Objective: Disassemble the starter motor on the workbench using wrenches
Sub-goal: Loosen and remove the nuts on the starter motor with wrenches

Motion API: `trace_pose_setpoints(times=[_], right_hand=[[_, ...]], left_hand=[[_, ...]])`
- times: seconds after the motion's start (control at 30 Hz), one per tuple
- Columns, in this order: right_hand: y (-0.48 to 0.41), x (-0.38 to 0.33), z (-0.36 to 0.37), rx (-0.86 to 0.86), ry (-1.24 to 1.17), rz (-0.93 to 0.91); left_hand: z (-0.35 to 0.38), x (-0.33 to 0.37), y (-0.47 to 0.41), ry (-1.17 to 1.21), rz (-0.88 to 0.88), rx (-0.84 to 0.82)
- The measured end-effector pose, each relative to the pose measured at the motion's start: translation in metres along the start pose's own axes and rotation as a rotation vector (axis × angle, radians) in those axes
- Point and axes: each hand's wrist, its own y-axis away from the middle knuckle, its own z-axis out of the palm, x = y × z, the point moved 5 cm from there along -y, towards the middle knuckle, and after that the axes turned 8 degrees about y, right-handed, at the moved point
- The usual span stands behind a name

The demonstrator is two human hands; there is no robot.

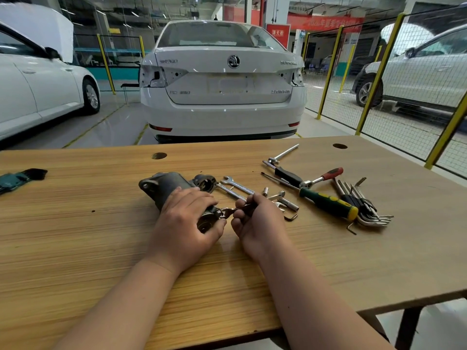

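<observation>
Because the starter motor (166, 188) is a dark block of cast metal and steel, it will likely be heavy, rigid and perhaps greasy. It should sit steady under its own weight but may roll or twist when a fastener is turned. It lies on its side around the middle of the workbench (75, 248), its flanged nose pointing toward the far left corner. Well to its left, at the left edge, lies a dark glove or cloth (20, 178).

The left hand (187, 223) is draped over the motor's near end, fingers curled round the housing and thumb under the end cap. The broad cylindrical body is the sound place to hold it, not the small terminals.

Just right of that hand, a small open-end wrench (228, 210) has its head at a fitting on the motor's end; whether the head is fully seated is hard to tell. The right hand (255, 223) pinches the wrench's shank between thumb and fingertips. That is a light grip that may slip if the fastener is tight.

Further right lie spare wrenches (237, 185), a green-handled screwdriver (328, 203) and, toward the right edge, a bunch of hex keys (366, 210).
</observation>
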Motion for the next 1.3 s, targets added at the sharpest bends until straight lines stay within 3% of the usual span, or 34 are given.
trace_pose_setpoints(times=[0.27, 0.57, 0.7, 0.87, 0.93, 1.0, 1.07, 1.1, 1.2, 1.23, 1.3], right_hand=[[0.000, 0.003, 0.003, -0.037, -0.055, 0.011], [0.002, -0.010, 0.010, -0.119, 0.248, -0.310], [0.017, -0.028, 0.024, -0.118, 0.721, -0.776], [0.055, -0.024, 0.071, -0.356, 1.733, -1.450], [0.066, -0.016, 0.079, -0.391, 1.875, -1.637], [0.076, -0.013, 0.080, -0.437, 1.805, -1.774], [0.081, -0.020, 0.074, -0.409, 1.527, -1.716], [0.078, -0.028, 0.067, -0.338, 1.307, -1.574], [0.042, -0.036, 0.035, -0.221, 0.413, -0.828], [0.031, -0.030, 0.023, -0.160, 0.229, -0.614], [0.013, -0.018, 0.003, -0.037, 0.160, -0.341]], left_hand=[[-0.001, 0.003, 0.000, -0.005, 0.001, 0.011], [-0.001, 0.002, -0.001, -0.016, 0.000, 0.004], [0.000, 0.000, 0.000, -0.013, 0.014, 0.047], [-0.002, 0.004, 0.001, -0.050, 0.092, 0.148], [-0.003, 0.004, 0.002, -0.098, 0.086, 0.176], [-0.004, 0.005, 0.001, -0.107, 0.076, 0.170], [-0.002, 0.005, 0.000, -0.113, 0.096, 0.162], [-0.001, 0.003, -0.001, -0.074, 0.089, 0.158], [0.001, -0.003, 0.000, 0.001, 0.010, 0.087], [0.002, -0.004, 0.001, 0.005, 0.009, 0.069], [0.001, -0.003, 0.002, 0.036, 0.014, 0.051]])
